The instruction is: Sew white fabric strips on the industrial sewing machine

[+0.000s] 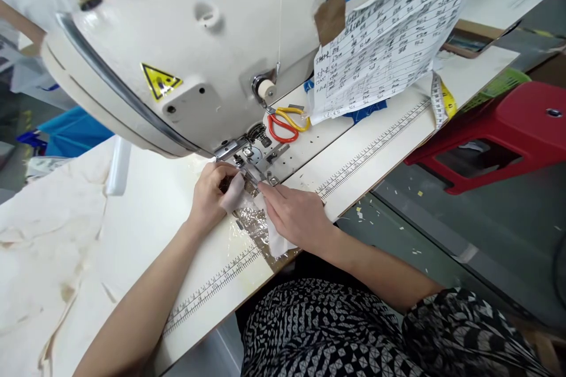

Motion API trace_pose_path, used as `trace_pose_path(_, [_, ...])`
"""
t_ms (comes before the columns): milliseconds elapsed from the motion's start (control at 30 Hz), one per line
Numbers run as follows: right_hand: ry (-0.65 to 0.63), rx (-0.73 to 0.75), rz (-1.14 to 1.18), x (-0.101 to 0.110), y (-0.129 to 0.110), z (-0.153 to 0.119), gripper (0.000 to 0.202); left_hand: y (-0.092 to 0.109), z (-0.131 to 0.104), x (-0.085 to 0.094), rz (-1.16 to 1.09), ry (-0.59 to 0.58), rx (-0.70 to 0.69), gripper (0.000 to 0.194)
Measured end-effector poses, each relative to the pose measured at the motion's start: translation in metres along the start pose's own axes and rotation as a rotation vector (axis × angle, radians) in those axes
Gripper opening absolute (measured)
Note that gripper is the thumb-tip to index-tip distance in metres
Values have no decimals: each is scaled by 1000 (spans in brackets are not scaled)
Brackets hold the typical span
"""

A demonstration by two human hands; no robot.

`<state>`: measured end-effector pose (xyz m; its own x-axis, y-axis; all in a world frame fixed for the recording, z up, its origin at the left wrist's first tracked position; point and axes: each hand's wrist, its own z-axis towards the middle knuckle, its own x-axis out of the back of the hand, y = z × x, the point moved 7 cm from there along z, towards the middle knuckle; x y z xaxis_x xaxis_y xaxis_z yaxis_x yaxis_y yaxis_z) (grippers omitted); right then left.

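Note:
A white sewing machine (150, 29) stands over the table, and both hands are close to its needle area (252, 156). My left hand (210, 194) is closed, its curled fingers gripping a small piece of white fabric (234, 193) beside the presser foot. My right hand (300, 218) holds a strip of white fabric (277, 242) under its closed fingers, the fingertips at the metal guide (259, 175). Clear plastic film (254, 227) covers the table below the hands. The fabric's edge at the needle is hidden.
Thread snips (285, 123) with red and yellow handles lie on the machine bed. A handwritten sheet (389, 47) hangs at the right, near a tape measure (442, 103). Pale fabric (48, 247) covers the table's left; a red stool (526, 123) stands right.

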<state>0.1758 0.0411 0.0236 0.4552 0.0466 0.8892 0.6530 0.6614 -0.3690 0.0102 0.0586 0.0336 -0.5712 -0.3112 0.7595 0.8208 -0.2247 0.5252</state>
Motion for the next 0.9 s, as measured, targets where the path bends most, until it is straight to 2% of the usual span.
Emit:
trace_pose_path(300, [42,3,13,-1,2,-3,34,-3,0,3,-10,5,9,18])
trace_pose_path(367, [31,-5,6,-1,2,-2,35,0,-1,4,30,35,-51,18])
trace_pose_path(500, [1,-20,-6,-1,2,0,34,14,-4,4,164,73,-297,12])
trace_pose_path(567, [-8,-23,-10,-1,1,0,34,20,-5,2,238,31,-381,8])
trace_pose_path(767, [-62,-56,-43,-5,1,0,38,29,-10,-1,333,-128,-457,15])
trace_pose_path(900, [-36,-85,43,4,3,-17,35,36,-22,-2,386,-182,-539,23])
